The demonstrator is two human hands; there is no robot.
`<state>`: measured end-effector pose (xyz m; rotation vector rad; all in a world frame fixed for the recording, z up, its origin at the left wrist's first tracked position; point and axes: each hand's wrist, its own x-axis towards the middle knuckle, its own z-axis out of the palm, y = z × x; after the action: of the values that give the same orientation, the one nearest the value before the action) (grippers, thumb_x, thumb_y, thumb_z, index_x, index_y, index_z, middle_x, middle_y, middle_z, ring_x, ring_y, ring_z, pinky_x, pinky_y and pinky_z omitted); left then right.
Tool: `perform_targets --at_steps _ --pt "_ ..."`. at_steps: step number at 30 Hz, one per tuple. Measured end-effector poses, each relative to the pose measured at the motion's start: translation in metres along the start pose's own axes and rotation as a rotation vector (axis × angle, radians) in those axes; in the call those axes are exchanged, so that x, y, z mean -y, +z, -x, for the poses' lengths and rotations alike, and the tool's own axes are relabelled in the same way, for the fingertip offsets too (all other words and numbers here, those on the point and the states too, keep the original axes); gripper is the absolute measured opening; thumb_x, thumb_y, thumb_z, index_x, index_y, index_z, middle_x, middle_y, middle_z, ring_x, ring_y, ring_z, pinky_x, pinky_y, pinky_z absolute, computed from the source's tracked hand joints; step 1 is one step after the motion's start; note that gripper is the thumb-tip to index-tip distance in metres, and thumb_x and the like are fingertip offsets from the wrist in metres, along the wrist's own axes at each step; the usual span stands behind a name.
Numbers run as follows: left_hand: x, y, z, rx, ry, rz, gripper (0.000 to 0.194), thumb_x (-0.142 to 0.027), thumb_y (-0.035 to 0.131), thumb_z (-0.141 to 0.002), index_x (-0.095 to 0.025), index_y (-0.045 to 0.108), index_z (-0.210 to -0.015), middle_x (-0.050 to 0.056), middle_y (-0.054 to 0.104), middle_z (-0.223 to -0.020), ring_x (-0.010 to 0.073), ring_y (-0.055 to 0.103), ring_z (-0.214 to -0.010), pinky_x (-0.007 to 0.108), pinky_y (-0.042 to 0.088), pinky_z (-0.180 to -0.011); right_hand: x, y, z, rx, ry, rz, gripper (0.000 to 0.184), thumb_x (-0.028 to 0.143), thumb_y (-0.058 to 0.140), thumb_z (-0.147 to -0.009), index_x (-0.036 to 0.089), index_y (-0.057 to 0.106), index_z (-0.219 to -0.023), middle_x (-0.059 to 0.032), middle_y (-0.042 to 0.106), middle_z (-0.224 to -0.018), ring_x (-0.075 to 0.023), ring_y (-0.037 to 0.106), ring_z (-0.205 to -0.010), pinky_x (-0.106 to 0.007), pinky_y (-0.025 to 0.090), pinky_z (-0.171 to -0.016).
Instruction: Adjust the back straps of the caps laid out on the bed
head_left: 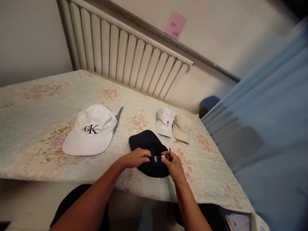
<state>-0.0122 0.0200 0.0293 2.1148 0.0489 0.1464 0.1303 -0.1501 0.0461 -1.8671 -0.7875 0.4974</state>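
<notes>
A black cap (146, 144) lies near the front edge of the table, its back strap turned toward me. My left hand (136, 158) rests on the cap with fingers curled onto the strap beside a small metal buckle. My right hand (173, 165) pinches the strap's end and a white tag at the cap's right side. Both hands are closed on the strap. A large white cap (92, 130) with a black logo sits to the left. A small white cap (165, 121) and a beige cap (182, 128) lie side by side behind the black one.
The table carries a pale floral cloth (36, 106). A white radiator (125, 51) stands against the wall behind it, with a pink sticky note (175, 25) above. A blue curtain (269, 128) hangs close on the right. A dark strap (119, 118) lies beside the large white cap.
</notes>
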Motion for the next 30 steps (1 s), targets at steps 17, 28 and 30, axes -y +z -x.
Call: perform_targets --at_steps 17,28,30 --pt "-0.007 0.002 0.001 -0.12 -0.025 -0.016 0.018 -0.028 0.047 -0.084 -0.016 0.056 -0.074 -0.002 0.055 -0.071 0.0116 0.05 -0.069 0.022 0.034 -0.063 0.016 0.001 0.005 0.049 0.031 -0.075 0.041 0.023 0.067 -0.062 0.02 0.063 -0.102 0.0032 0.057 -0.069 -0.0149 0.051 -0.065 -0.029 0.041 -0.065" --pt "-0.01 0.002 0.003 0.037 -0.001 0.088 0.02 -0.035 0.051 -0.081 -0.016 0.055 -0.075 -0.003 0.049 -0.068 0.0112 0.045 -0.066 0.022 0.032 -0.06 0.024 0.004 0.009 0.091 -0.077 0.057 0.032 0.024 0.062 -0.068 0.023 0.065 -0.1 0.0018 0.06 -0.075 -0.0166 0.053 -0.071 -0.029 0.041 -0.07" --pt "-0.009 0.002 0.004 0.08 -0.003 0.139 0.02 -0.034 0.05 -0.081 -0.017 0.053 -0.073 -0.004 0.046 -0.065 0.0105 0.042 -0.063 0.022 0.032 -0.059 0.026 0.005 0.01 0.113 -0.092 0.073 0.031 0.024 0.062 -0.069 0.023 0.066 -0.099 0.0021 0.059 -0.074 -0.0163 0.053 -0.071 -0.028 0.041 -0.069"
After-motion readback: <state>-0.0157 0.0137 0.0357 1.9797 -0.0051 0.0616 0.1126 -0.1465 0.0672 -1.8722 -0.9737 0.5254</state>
